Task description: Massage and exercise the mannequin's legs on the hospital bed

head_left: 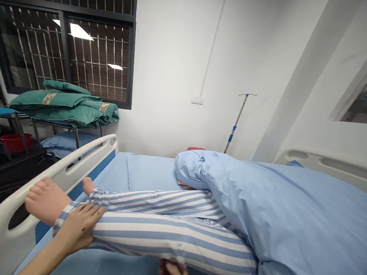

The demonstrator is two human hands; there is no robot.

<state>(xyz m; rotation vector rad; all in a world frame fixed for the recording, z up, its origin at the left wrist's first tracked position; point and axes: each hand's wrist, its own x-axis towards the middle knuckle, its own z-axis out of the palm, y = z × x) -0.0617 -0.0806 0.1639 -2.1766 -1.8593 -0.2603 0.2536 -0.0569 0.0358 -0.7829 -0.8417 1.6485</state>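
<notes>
A figure in blue-and-white striped pyjama trousers [165, 232] lies on a hospital bed [144, 172], its upper part under a light blue quilt [275, 209]. My left hand [78, 226] lies on the near leg's ankle, fingers spread over the striped cuff, just beside the bare foot [44, 199] that rests against the white footboard [59, 175]. My right hand [173, 274] reaches under the near leg around the knee, fingers curled up against the fabric and mostly hidden. The far foot [87, 185] shows behind.
A white side rail [333, 167] runs along the far right. An IV pole [239, 120] stands by the wall behind the bed. Folded green bedding [67, 105] lies on a metal rack at the left under a barred window, with a red basin [15, 141] below.
</notes>
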